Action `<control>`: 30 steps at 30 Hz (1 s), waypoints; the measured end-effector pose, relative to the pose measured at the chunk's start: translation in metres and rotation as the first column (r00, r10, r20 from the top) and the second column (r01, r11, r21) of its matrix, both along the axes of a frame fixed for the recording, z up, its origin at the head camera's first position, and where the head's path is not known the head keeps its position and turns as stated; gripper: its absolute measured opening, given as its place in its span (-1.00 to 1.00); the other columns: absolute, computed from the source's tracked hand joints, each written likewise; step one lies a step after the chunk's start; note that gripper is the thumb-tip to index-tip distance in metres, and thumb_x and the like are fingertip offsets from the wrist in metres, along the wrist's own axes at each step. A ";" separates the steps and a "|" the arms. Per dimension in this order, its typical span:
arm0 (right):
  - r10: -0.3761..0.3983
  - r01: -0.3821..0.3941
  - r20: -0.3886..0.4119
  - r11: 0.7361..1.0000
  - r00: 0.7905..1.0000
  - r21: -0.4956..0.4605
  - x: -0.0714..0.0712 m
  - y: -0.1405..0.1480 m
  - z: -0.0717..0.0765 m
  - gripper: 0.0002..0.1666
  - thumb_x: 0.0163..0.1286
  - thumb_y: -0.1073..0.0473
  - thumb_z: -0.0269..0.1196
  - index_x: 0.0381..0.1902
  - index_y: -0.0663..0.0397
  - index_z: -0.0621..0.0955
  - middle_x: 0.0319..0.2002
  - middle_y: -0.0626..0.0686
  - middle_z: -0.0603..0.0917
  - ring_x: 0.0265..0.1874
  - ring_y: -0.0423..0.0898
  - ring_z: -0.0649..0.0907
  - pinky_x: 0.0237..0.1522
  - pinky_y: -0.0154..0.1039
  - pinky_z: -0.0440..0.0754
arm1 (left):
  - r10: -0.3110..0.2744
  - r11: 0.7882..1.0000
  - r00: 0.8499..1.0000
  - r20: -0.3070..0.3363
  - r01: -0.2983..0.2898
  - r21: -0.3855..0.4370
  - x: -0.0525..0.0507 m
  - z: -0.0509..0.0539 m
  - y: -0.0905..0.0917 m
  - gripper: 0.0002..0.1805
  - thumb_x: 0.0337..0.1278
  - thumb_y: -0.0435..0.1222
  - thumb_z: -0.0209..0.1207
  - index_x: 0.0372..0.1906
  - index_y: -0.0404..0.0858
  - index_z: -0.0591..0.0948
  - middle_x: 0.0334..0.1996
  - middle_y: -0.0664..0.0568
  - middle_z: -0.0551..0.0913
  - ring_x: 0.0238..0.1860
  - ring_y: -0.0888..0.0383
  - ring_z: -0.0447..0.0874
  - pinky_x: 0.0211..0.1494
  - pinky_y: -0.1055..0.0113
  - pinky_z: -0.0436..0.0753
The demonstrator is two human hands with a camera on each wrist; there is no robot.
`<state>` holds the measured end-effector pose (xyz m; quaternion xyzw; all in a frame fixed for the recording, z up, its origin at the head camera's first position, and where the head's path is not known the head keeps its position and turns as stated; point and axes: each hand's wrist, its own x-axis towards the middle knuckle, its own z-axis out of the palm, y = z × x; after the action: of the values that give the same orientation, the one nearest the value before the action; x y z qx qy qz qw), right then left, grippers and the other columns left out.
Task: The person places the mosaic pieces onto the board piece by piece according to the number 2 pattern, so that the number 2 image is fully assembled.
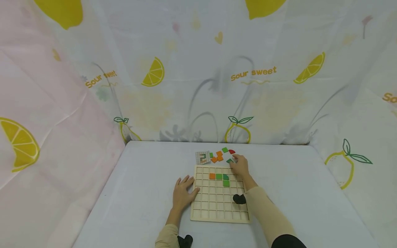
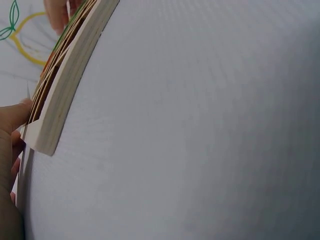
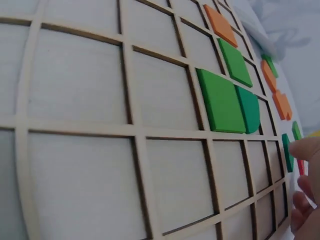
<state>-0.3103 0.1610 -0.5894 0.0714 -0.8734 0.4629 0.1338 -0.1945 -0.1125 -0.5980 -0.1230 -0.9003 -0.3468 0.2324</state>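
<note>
Beige fabric sleeve (image 1: 270, 214) leads to right hand (image 1: 240, 166), the nearer one, thumb and fingers apart beside dark green flat tile (image 1: 229, 161) beyond pale wooden grid board (image 1: 216, 204)'s far edge; left hand (image 1: 182, 195) spread at board's left.

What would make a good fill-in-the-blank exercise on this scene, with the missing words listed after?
The left hand touches the grid board at its ____ edge.
Exactly ____ coloured pieces sit in its cells.
In the head view, the leftmost of these is ____.
There, the rightmost visible loose piece, near the right hand, is ____.

Missing words: left; four; orange; red.
</note>
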 end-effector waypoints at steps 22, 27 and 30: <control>-0.157 0.080 0.200 0.935 0.967 0.345 0.014 -0.034 0.031 -0.59 0.23 0.04 0.17 -0.10 0.22 0.63 -0.21 0.24 0.58 -0.16 0.20 0.56 -0.17 0.20 0.50 | 0.000 1.000 1.000 0.028 0.000 0.011 0.000 -0.001 -0.001 -0.52 -0.18 -0.16 0.36 -0.08 -0.35 0.67 -0.10 -0.12 0.69 0.09 -0.10 0.58 0.33 -0.12 0.30; -0.211 0.125 0.202 0.921 0.956 0.370 0.014 -0.048 0.029 -0.57 0.25 -0.03 0.18 -0.10 0.20 0.61 -0.14 0.26 0.56 -0.12 0.24 0.53 -0.13 0.19 0.45 | 0.000 1.000 0.999 0.032 0.000 0.008 0.000 -0.001 0.000 -0.52 -0.18 -0.16 0.36 -0.08 -0.34 0.67 -0.09 -0.12 0.69 0.09 -0.09 0.58 0.33 -0.11 0.30; -0.244 0.153 0.202 0.912 0.949 0.381 0.015 -0.054 0.031 -0.63 0.25 0.04 0.18 -0.12 0.20 0.61 -0.12 0.28 0.55 -0.15 0.27 0.54 -0.13 0.18 0.46 | 0.000 1.000 0.999 0.035 0.000 0.003 0.000 -0.001 0.000 -0.52 -0.17 -0.16 0.36 -0.08 -0.34 0.67 -0.09 -0.11 0.69 0.09 -0.09 0.58 0.33 -0.10 0.30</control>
<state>-0.2953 0.1070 -0.5587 -0.0527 -0.9558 0.2839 0.0562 -0.1946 -0.1124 -0.5991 -0.1165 -0.9037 -0.3504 0.2165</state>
